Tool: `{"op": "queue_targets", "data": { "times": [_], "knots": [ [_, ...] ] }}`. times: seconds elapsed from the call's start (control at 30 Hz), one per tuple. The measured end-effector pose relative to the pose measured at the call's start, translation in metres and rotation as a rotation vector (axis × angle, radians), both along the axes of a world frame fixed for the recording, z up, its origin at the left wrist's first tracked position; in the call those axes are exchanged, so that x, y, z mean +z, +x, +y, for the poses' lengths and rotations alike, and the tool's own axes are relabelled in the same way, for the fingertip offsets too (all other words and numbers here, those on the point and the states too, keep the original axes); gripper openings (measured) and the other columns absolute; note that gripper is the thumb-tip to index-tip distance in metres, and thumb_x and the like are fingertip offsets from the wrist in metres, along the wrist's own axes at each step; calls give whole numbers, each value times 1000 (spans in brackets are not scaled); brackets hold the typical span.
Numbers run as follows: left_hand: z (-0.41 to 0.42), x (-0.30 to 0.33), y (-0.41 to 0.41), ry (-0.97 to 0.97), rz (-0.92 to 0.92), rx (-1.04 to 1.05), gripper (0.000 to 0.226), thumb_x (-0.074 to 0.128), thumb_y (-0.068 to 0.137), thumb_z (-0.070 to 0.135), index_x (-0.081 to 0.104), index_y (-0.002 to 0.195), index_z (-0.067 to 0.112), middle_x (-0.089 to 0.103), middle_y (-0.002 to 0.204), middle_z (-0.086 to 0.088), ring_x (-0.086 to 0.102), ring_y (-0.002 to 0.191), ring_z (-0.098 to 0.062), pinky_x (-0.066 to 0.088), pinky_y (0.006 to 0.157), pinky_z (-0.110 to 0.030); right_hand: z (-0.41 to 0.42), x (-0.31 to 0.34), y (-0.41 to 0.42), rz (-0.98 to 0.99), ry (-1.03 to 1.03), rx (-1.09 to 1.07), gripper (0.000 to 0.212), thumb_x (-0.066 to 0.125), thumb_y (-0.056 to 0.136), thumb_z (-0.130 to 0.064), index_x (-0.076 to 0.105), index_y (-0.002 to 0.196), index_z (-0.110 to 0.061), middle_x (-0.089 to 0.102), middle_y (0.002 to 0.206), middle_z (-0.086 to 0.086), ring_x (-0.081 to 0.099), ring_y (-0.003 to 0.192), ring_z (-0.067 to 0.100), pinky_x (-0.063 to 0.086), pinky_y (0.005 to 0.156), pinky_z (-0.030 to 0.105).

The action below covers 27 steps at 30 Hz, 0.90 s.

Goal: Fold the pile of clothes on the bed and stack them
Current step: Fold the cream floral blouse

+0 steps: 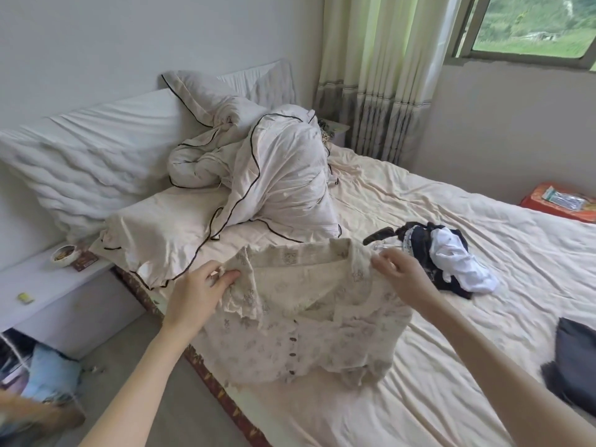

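A cream lace blouse point(300, 321) with a row of dark buttons hangs above the near edge of the bed point(451, 398). My left hand point(196, 291) pinches its left shoulder and my right hand point(400, 272) pinches its right shoulder, holding it spread between them. Its lower hem rests on the sheet. Behind my right hand lies a small pile of clothes point(442, 256), dark navy and white pieces tangled together. A folded dark grey garment point(574, 356) lies at the right edge of the bed.
A bunched white duvet point(274, 175) with black piping and a pillow point(164, 230) fill the head of the bed. A white nightstand point(48, 285) with a small bowl point(64, 253) stands at left. An orange box point(561, 201) sits beyond the bed at right.
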<state>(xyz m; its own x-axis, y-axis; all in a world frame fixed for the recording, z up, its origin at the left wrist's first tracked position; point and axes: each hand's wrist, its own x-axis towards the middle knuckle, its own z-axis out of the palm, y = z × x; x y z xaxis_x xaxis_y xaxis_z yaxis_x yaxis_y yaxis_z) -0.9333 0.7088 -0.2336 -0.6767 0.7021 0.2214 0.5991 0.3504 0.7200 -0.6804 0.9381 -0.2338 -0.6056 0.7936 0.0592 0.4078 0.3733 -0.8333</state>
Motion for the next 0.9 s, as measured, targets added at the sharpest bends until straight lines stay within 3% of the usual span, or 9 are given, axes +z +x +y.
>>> {"op": "queue_targets", "data": {
  "times": [0.1, 0.2, 0.33, 0.4, 0.5, 0.6, 0.73, 0.83, 0.9],
  "knots": [
    [-24, 3, 7, 25, 9, -94, 34, 71, 81, 29, 52, 63, 6, 46, 51, -11, 37, 47, -16, 27, 50, -28, -25, 0, 14, 26, 89, -86, 20, 66, 87, -30, 62, 76, -14, 53, 60, -9, 44, 55, 4, 33, 53, 24],
    [-50, 17, 13, 42, 45, -126, 26, 69, 80, 33, 61, 73, 9, 59, 62, -12, 51, 57, -29, 35, 53, -31, -58, 17, 28, -8, 367, -161, 19, 70, 83, -31, 64, 75, -14, 47, 49, -13, 42, 45, 9, 30, 49, 27],
    [-87, 54, 29, 159, 163, -168, 22, 66, 76, 42, 49, 62, 46, 57, 56, 21, 49, 50, 2, 34, 48, -10, -108, 51, 42, 0, 752, -273, 20, 76, 78, -26, 68, 72, -8, 63, 60, 2, 62, 57, 23, 37, 54, 27],
    [-99, 76, 38, 232, 229, -178, 18, 63, 74, 46, 46, 68, 50, 57, 59, 29, 49, 51, 10, 34, 51, -4, -127, 70, 48, 44, 845, -325, 24, 77, 77, -28, 67, 70, -7, 66, 62, 5, 64, 58, 25, 39, 54, 27],
    [-109, 102, 41, 331, 272, -163, 11, 61, 73, 52, 54, 72, 44, 61, 64, 25, 53, 57, 8, 37, 54, -4, -141, 97, 54, 106, 979, -385, 36, 68, 80, -41, 65, 66, -8, 65, 62, 6, 63, 55, 27, 34, 54, 24],
    [-109, 116, 34, 403, 297, -125, 37, 62, 71, 63, 67, 78, 28, 65, 63, 9, 59, 62, -9, 43, 54, -18, -142, 118, 53, 123, 1045, -396, 45, 56, 85, -49, 64, 66, -9, 65, 64, 4, 60, 57, 25, 36, 52, 26],
    [-95, 113, 17, 346, 371, -115, 55, 60, 72, 67, 69, 82, 14, 67, 67, -7, 62, 63, -26, 50, 60, -43, -131, 114, 39, 36, 1012, -382, 46, 55, 86, -52, 63, 71, -9, 65, 68, 4, 60, 62, 26, 34, 55, 28],
    [-76, 84, -3, 210, 352, -124, 50, 58, 71, 63, 66, 76, 14, 64, 61, -4, 58, 58, -23, 48, 56, -40, -110, 87, 20, -98, 891, -338, 42, 57, 89, -50, 60, 79, -9, 66, 78, 4, 53, 66, 21, 27, 60, 28],
    [-60, 62, -21, 139, 314, -124, 33, 61, 71, 59, 56, 64, 27, 55, 52, 7, 51, 50, -12, 40, 48, -31, -88, 64, 2, -178, 828, -296, 42, 51, 91, -50, 57, 83, -10, 64, 79, 3, 53, 69, 21, 28, 60, 30]
  ]
}}
